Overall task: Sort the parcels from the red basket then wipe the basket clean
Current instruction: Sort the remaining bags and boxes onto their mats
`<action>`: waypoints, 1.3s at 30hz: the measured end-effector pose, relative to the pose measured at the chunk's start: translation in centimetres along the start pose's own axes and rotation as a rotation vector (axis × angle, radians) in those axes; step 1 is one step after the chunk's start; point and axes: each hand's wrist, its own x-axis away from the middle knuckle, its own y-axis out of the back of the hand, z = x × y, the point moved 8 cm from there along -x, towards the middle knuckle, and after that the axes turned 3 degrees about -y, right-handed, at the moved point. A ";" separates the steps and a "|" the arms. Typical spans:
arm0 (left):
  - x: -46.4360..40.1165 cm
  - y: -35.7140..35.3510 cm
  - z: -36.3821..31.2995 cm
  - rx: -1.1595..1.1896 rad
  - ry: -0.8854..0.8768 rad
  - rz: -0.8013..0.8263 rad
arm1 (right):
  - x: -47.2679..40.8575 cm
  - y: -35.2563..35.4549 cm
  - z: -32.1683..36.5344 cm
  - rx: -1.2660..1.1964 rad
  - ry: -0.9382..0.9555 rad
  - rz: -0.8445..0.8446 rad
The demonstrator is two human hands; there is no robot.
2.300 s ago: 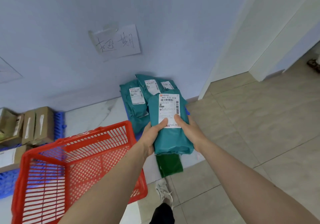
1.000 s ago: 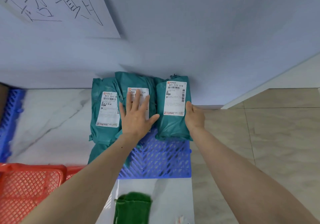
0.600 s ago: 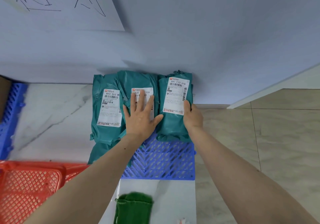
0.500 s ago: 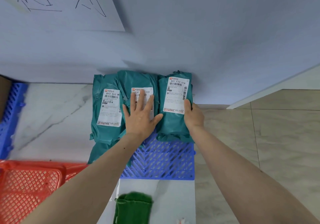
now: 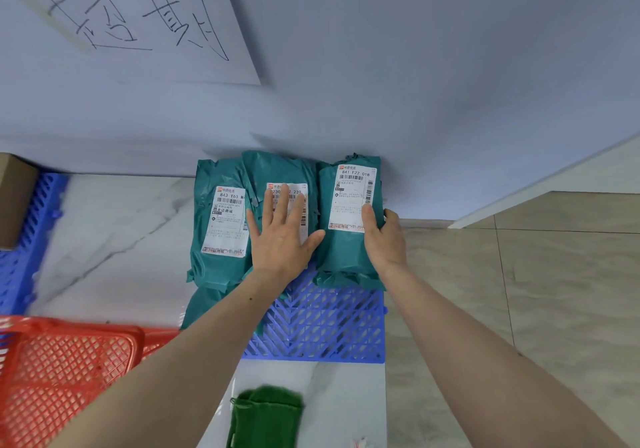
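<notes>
Three teal parcels with white labels stand leaning against the blue wall on a blue plastic pallet (image 5: 322,329). My left hand (image 5: 282,236) lies flat with straight fingers on the middle parcel (image 5: 277,170). My right hand (image 5: 382,236) grips the right edge of the right parcel (image 5: 346,250), thumb on its label. The left parcel (image 5: 221,225) stands untouched. The red basket (image 5: 65,375) sits at the lower left, its inside only partly in view.
A folded green cloth (image 5: 265,416) lies on the white marble floor near the bottom edge. Another blue pallet (image 5: 24,239) with a brown carton (image 5: 14,198) is at the far left. A handwritten paper sign (image 5: 138,21) hangs on the wall. Beige floor tiles spread to the right.
Since 2.3 s ago I stepped closer and set the held parcel against the wall at the right of the row. My left hand moved onto the middle parcel. In the last half second almost nothing moved.
</notes>
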 end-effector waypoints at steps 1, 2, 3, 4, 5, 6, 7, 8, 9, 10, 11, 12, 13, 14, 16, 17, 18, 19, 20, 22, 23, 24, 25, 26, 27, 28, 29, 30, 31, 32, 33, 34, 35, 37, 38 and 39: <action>0.1 0.2 -0.1 -0.003 -0.002 0.000 | 0.2 0.1 0.1 0.027 -0.005 -0.012; 0.3 0.4 -0.2 -0.007 -0.004 0.001 | 0.5 0.3 0.2 0.068 -0.016 -0.030; 0.5 0.6 -0.3 -0.008 -0.005 0.000 | 0.7 0.5 0.3 0.110 -0.022 -0.050; 0.6 0.8 -0.3 -0.006 -0.005 -0.003 | 1.0 0.9 0.5 0.144 -0.027 -0.067; 0.8 1.1 -0.4 -0.002 -0.006 -0.008 | 1.3 1.2 0.7 0.174 -0.024 -0.082; 1.0 1.3 -0.5 0.001 -0.006 -0.012 | 1.6 1.5 0.9 0.203 -0.023 -0.089; 1.3 1.6 -0.5 0.005 -0.005 -0.014 | 1.9 1.7 1.0 0.231 -0.017 -0.092; 1.5 1.9 -0.6 0.009 -0.004 -0.015 | 2.1 1.9 1.1 0.250 -0.016 -0.093; 1.9 2.2 -0.6 0.013 -0.003 -0.016 | 2.5 2.1 1.3 0.264 -0.008 -0.098; 2.2 2.5 -0.7 0.018 -0.004 -0.019 | 3.0 2.3 1.6 0.274 -0.004 -0.103; 2.7 2.9 -0.8 0.023 -0.005 -0.024 | 3.5 2.5 1.8 0.286 -0.001 -0.111; 3.1 3.4 -0.8 0.027 -0.006 -0.030 | 4.0 2.6 2.0 0.296 0.001 -0.118; 3.6 3.8 -0.9 0.030 -0.007 -0.036 | 4.5 2.8 2.2 0.304 0.007 -0.126; 4.1 4.2 -1.0 0.034 -0.006 -0.041 | 5.0 3.0 2.4 0.306 0.013 -0.134; 5.3 5.1 -1.1 0.048 -0.001 -0.053 | 6.3 3.2 2.8 0.303 0.027 -0.142; 5.9 5.5 -1.1 0.055 0.003 -0.057 | 7.0 3.3 3.0 0.303 0.034 -0.144; 6.6 6.0 -1.1 0.063 0.007 -0.058 | 7.7 3.3 3.2 0.303 0.041 -0.146; 7.3 6.3 -1.1 0.071 0.010 -0.058 | 8.4 3.4 3.4 0.304 0.052 -0.148; 8.0 6.7 -1.1 0.079 0.015 -0.061 | 9.2 3.5 3.6 0.305 0.064 -0.148; 9.5 7.4 -0.9 0.092 0.029 -0.079 | 10.7 3.6 4.0 0.310 0.086 -0.147; 10.3 7.7 -0.7 0.099 0.039 -0.089 | 11.4 3.5 4.1 0.316 0.097 -0.144; 11.2 7.9 -0.4 0.109 0.052 -0.095 | 12.2 3.4 4.2 0.322 0.109 -0.141; 12.0 8.0 -0.1 0.121 0.065 -0.098 | 12.9 3.4 4.3 0.325 0.124 -0.138; 12.9 8.1 0.1 0.133 0.080 -0.100 | 13.7 3.2 4.4 0.326 0.139 -0.134; 13.8 8.2 0.5 0.146 0.094 -0.104 | 14.5 3.1 4.5 0.325 0.153 -0.128; 14.7 8.3 0.8 0.158 0.109 -0.111 | 15.3 2.9 4.6 0.326 0.168 -0.121; 15.6 8.4 1.1 0.172 0.124 -0.119 | 16.0 2.6 4.6 0.330 0.184 -0.113; 16.4 8.4 1.5 0.191 0.139 -0.126 | 16.8 2.3 4.7 0.335 0.200 -0.106; 17.2 8.4 2.0 0.213 0.154 -0.131 | 17.6 1.9 4.7 0.334 0.216 -0.101; 18.0 8.4 2.4 0.239 0.168 -0.136 | 18.4 1.6 4.8 0.330 0.232 -0.100; 18.8 8.3 2.9 0.264 0.182 -0.142 | 19.3 1.2 4.9 0.324 0.248 -0.102; 19.6 8.3 3.4 0.286 0.197 -0.145 | 20.2 0.9 4.9 0.321 0.263 -0.106; 20.4 8.3 3.9 0.306 0.210 -0.145 | 21.1 0.5 4.9 0.320 0.274 -0.105; 22.0 8.3 5.0 0.340 0.235 -0.145 | 22.8 -0.5 4.8 0.319 0.287 -0.087; 22.8 8.3 5.6 0.354 0.243 -0.148 | 23.6 -1.0 4.6 0.316 0.290 -0.077; 23.5 8.2 6.2 0.365 0.249 -0.152 | 24.3 -1.6 4.3 0.309 0.287 -0.066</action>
